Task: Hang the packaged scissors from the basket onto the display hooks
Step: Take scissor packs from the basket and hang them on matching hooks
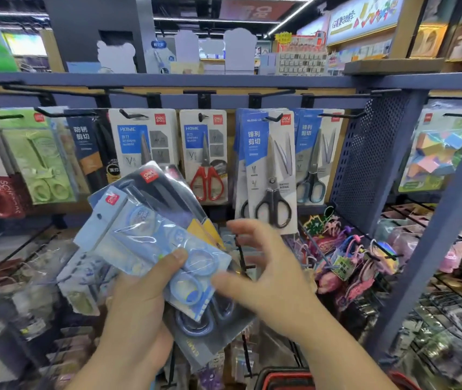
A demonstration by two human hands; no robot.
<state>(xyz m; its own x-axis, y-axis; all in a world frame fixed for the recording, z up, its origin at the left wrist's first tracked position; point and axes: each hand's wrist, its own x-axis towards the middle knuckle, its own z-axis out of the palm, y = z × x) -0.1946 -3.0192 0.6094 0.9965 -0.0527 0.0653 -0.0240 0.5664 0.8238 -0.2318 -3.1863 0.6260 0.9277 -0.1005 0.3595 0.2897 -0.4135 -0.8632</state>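
Packaged scissors are held tilted below display hooks hung with other scissor packs, a red basket seen beneath. They are gripped by the left hand, thumb on top; the right hand is spread open just beside them.

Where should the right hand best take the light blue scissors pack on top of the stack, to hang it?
Probably pinch the flat card end of the light blue scissors pack, just below its hang hole, with the right hand coming from the upper right edge. That end is free, the left thumb pins the handle end, and the hole stays uncovered.
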